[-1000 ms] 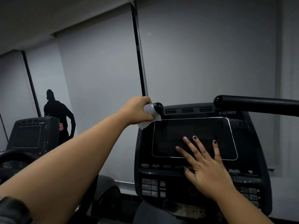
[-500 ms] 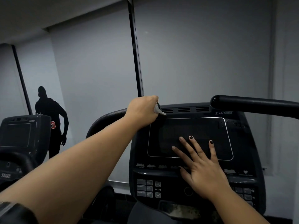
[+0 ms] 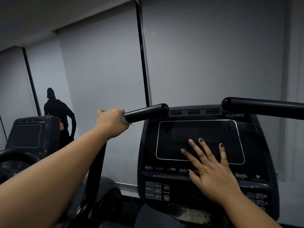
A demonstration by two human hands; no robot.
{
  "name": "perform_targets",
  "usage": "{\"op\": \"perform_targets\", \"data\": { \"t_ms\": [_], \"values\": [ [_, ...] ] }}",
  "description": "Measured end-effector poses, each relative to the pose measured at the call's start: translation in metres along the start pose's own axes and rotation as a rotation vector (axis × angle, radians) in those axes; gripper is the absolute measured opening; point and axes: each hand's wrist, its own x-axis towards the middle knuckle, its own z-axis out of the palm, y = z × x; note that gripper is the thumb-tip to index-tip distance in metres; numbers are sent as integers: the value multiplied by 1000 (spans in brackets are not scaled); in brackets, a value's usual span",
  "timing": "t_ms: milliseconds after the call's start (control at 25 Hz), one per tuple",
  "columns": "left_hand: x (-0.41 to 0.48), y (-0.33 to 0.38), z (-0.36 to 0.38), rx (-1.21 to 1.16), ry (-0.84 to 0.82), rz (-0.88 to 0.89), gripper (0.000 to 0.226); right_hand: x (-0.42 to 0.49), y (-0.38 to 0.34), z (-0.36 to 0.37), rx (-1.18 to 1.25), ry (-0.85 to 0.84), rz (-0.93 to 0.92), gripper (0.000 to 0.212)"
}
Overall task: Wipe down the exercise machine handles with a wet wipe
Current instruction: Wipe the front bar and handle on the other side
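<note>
My left hand (image 3: 111, 123) grips the black left handle (image 3: 146, 111) of the exercise machine, a short way back from its rounded tip. A white wet wipe (image 3: 128, 123) is wrapped under the fingers, and only a small edge of it shows at the hand's right side. My right hand (image 3: 212, 170) lies flat with spread fingers on the dark console screen (image 3: 181, 137). The black right handle (image 3: 263, 106) juts in from the right edge, above the console, with nothing touching it.
The console (image 3: 164, 191) has button pads and incline arrows below the screen. A second machine with its own screen (image 3: 27, 135) stands at the left. Grey blinds and a dark figure decal (image 3: 57, 112) cover the wall behind.
My left hand has slid with the wipe from the handle's tip back along the bar toward me, uncovering the tip. The right hand stays flat on the screen.
</note>
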Motion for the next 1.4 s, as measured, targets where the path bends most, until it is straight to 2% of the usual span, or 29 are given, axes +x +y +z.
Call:
{"op": "perform_targets", "data": {
  "t_ms": [320, 480, 560, 680, 840, 920, 1000, 1080, 1280, 1400],
  "values": [
    [18, 113, -25, -137, 111, 242, 20, 0, 0, 0, 8, 1, -2, 65],
    [17, 121, -26, -104, 171, 354, 19, 0, 0, 0, -2, -11, 1, 65],
    [14, 110, -28, -121, 145, 338, 15, 0, 1, 0, -4, -19, -3, 65],
    [10, 78, -27, -99, 54, 253, 5, -1, 1, -2, -16, -39, -1, 66],
    [-2, 9, -3, -90, 25, 78, 8, -1, 3, -1, -41, -56, 8, 66],
    [-16, -23, 10, -219, -4, -107, 14, -1, 2, -2, -38, -68, 5, 66],
    [-34, -40, 25, -466, -50, -295, 20, 0, 0, -4, -36, -79, 2, 66],
    [-54, -43, 44, -690, -34, -403, 20, 0, 0, -3, -34, -95, 13, 66],
    [-80, -42, 67, -737, 28, -512, 26, 10, -12, -16, -16, -163, 67, 64],
    [-78, -39, 69, -671, 66, -553, 34, 36, -32, -19, -13, -111, 92, 70]
  ]
}}
